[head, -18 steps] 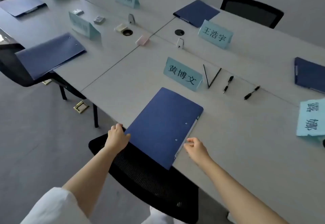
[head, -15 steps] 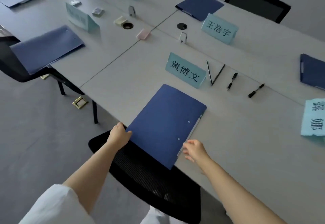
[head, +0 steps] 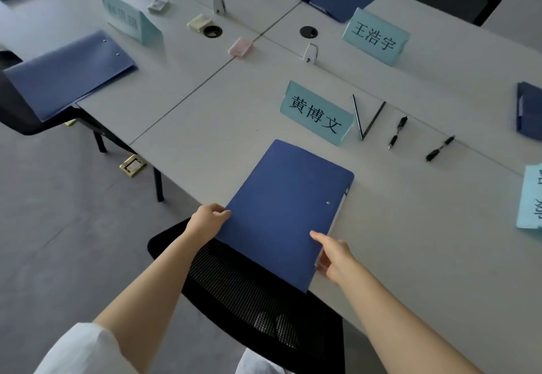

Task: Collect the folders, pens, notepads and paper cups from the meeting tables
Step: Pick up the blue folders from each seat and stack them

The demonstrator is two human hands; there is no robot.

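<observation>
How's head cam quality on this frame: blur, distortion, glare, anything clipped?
Head view: wide-angle bending, the table seams and edges curve toward the corners. Light is soft and even, shadows faint, no hard glare. The near blue folder and both hands, left hand and right hand, are sharp. The far name card text is smeared and unreadable. The right-edge folder is cut by the frame.
</observation>
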